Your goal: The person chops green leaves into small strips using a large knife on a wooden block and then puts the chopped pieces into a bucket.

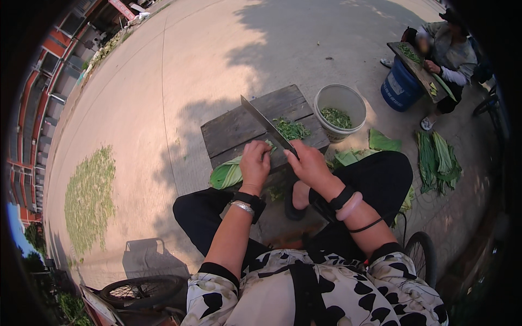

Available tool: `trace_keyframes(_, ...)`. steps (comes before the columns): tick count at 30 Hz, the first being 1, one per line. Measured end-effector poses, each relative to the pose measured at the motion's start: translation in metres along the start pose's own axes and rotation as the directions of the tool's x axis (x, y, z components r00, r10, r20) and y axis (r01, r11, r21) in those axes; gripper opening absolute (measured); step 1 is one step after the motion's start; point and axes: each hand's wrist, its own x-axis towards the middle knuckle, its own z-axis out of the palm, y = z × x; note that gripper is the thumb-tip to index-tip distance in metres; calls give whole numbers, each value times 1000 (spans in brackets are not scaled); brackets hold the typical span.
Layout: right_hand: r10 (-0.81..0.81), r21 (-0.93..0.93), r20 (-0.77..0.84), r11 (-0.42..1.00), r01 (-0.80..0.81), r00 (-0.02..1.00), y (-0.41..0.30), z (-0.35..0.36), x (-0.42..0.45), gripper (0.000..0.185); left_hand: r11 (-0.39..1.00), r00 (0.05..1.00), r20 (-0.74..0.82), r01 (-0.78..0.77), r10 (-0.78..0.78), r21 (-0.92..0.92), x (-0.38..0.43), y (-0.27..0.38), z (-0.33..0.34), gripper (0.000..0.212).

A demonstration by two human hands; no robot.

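Note:
My left hand [255, 163] presses a rolled bundle of green leaves [226, 172] onto a weathered wooden board [232, 134]. In my right hand [310, 165] is the handle of a long kitchen knife [264, 121], its blade slanting away to the upper left over the board. The blade lies just beyond the leaf end that pokes out past my left fingers; whether they touch I cannot tell. Shredded greens [291, 128] sit in a small heap to the right of the blade. What supports the board is mostly hidden.
A white plastic bucket [340, 106] with shredded greens [336, 117] stands right of the board. Large leaves [383, 140] and leaf bundles [438, 163] lie on the ground. Another person [448, 53] sits at a board on a blue drum [401, 87]. Shreds [91, 199] cover ground at left; a wheel [142, 290] is lower left.

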Motion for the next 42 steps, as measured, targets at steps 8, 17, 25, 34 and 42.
trace_keyframes(8,24,-198,126,980,1,992,-17,0,-5,21,999,1000,-27,-12,13,38,-1,-2,2,10)
trace_keyframes(17,33,-281,196,959,23,980,-24,2,-5,21,993,1000,7,-3,2,115,-2,6,-4,9)
trace_keyframes(25,105,-340,241,940,-17,965,-28,-2,9,21,999,1000,8,13,-13,52,-3,3,-1,10)
trace_keyframes(34,85,-270,207,962,-27,975,-14,14,33,21,999,1000,-6,-3,3,54,-2,2,0,9)
trace_keyframes(42,150,-63,0,987,-150,989,-3,25,43,24,998,1000,-23,-7,8,56,-1,5,1,9)
